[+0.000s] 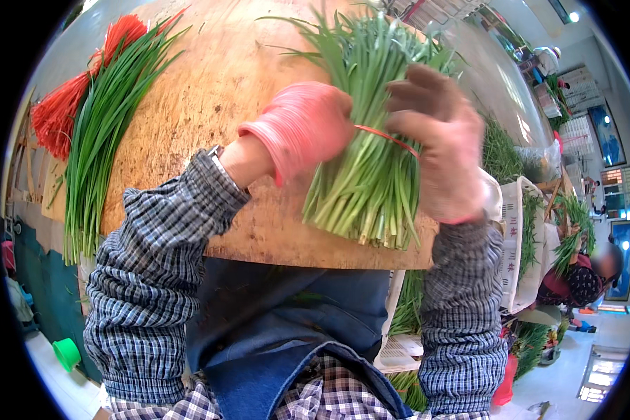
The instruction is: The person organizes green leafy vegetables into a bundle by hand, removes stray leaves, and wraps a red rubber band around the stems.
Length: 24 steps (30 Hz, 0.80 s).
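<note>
A thick bunch of long green chives (371, 175) lies on the wooden board, its pale cut ends toward me. Around its middle runs a thin red tie (388, 138). My left hand (304, 126), in a pink glove, is closed at the bunch's left side, where the tie's end meets its fingers; the fingertips are partly hidden. At the right side is my right hand (441, 147), in a stained pale glove. Blurred by motion, it has thumb and fingers apart beside the tie, with nothing visible between them.
On the board's left lie loose chives (112, 133) against a bundle of red ties (59, 115). The wooden board (224, 63) ends just before my apron. To the right, white crates (514, 245) hold greens, and another person (574, 280) handles greens. A green bowl (66, 355) is at lower left.
</note>
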Each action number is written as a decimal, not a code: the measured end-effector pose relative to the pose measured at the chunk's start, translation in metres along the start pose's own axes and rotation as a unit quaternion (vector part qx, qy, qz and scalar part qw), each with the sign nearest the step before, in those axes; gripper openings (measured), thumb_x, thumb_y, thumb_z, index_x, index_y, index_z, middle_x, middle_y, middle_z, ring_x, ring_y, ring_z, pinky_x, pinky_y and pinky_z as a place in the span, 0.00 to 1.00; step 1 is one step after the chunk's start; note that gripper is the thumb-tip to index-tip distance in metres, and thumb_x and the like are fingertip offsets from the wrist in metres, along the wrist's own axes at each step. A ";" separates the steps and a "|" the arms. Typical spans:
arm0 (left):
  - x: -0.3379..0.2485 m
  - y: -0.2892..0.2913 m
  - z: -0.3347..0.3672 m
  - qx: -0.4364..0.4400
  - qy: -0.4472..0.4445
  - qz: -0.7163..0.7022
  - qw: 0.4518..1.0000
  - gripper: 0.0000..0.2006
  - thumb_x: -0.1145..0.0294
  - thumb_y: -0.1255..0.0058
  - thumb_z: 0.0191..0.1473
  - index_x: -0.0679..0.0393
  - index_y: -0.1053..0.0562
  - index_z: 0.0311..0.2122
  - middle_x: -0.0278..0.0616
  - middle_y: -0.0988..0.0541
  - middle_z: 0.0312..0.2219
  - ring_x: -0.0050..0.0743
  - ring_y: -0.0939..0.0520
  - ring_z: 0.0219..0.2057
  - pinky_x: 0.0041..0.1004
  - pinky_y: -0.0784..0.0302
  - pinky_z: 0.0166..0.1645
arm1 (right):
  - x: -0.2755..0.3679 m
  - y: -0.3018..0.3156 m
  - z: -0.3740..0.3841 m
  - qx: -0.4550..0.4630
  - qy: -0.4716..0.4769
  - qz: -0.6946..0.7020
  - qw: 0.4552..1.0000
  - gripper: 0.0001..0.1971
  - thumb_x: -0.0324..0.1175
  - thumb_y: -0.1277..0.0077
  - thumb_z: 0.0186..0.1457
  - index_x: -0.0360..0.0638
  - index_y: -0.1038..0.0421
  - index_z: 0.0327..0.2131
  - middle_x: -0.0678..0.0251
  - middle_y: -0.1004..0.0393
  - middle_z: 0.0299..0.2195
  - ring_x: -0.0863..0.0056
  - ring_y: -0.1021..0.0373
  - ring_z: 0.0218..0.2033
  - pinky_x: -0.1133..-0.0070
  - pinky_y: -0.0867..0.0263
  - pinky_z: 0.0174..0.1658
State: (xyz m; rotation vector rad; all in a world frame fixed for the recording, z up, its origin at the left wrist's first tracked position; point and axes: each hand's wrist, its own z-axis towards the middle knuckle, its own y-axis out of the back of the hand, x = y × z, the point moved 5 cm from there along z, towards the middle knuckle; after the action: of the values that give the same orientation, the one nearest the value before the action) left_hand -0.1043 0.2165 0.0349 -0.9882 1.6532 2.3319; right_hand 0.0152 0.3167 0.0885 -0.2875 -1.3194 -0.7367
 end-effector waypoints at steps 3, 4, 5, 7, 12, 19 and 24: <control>0.027 0.002 -0.003 0.049 0.082 -0.176 0.980 0.11 0.69 0.52 0.48 0.65 0.23 0.30 0.47 0.22 0.22 0.33 0.22 0.22 0.34 0.26 0.32 | -0.014 0.051 -0.004 -0.118 -0.066 0.060 0.989 0.22 0.27 0.43 0.50 0.27 0.34 0.47 0.56 0.26 0.39 0.74 0.26 0.31 0.79 0.27 0.32; 0.025 0.003 -0.003 0.081 0.119 -0.214 0.966 0.10 0.70 0.52 0.48 0.67 0.24 0.30 0.40 0.24 0.19 0.23 0.25 0.21 0.27 0.28 0.29 | -0.032 0.073 -0.007 -0.139 -0.103 0.029 0.985 0.25 0.37 0.41 0.53 0.28 0.33 0.47 0.57 0.27 0.36 0.76 0.27 0.30 0.80 0.28 0.28; 0.026 0.000 0.003 0.110 0.115 -0.240 0.958 0.10 0.70 0.51 0.48 0.67 0.24 0.29 0.39 0.24 0.19 0.23 0.25 0.21 0.26 0.28 0.29 | -0.051 0.083 -0.012 -0.137 -0.152 0.021 0.979 0.25 0.39 0.41 0.53 0.29 0.33 0.48 0.56 0.27 0.36 0.74 0.26 0.31 0.79 0.27 0.29; 0.040 -0.001 0.006 0.158 0.123 -0.285 0.937 0.09 0.71 0.51 0.47 0.67 0.24 0.28 0.37 0.25 0.19 0.22 0.25 0.21 0.23 0.30 0.27 | -0.080 0.087 -0.018 -0.115 -0.251 0.014 0.961 0.27 0.44 0.42 0.54 0.31 0.34 0.49 0.54 0.27 0.37 0.71 0.26 0.33 0.76 0.27 0.30; 0.054 0.000 0.017 0.198 0.155 -0.321 0.913 0.08 0.71 0.48 0.46 0.65 0.24 0.27 0.36 0.24 0.19 0.19 0.25 0.19 0.21 0.29 0.26 | -0.099 0.060 0.009 -0.067 -0.322 0.167 0.929 0.33 0.56 0.53 0.58 0.36 0.37 0.54 0.52 0.27 0.47 0.62 0.27 0.41 0.66 0.28 0.42; 0.036 -0.001 0.039 0.219 0.088 -0.281 0.930 0.08 0.72 0.46 0.42 0.67 0.23 0.26 0.36 0.23 0.20 0.20 0.23 0.22 0.21 0.27 0.28 | -0.099 0.005 0.068 -0.041 -0.314 0.364 0.876 0.19 0.42 0.45 0.57 0.42 0.29 0.48 0.61 0.22 0.40 0.66 0.24 0.36 0.69 0.25 0.41; -0.024 0.046 0.028 0.070 -0.132 -0.074 0.986 0.09 0.67 0.48 0.38 0.64 0.25 0.20 0.52 0.25 0.18 0.47 0.22 0.21 0.37 0.26 0.29 | 0.002 0.019 0.051 -0.003 -0.136 0.289 0.947 0.20 0.41 0.48 0.55 0.40 0.31 0.49 0.62 0.22 0.39 0.69 0.23 0.34 0.71 0.23 0.39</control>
State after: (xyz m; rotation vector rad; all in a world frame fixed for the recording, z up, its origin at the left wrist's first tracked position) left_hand -0.1186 0.2287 0.0905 -0.7125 1.5591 2.1119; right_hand -0.0116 0.3597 0.1071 -0.7655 -1.3939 -0.2042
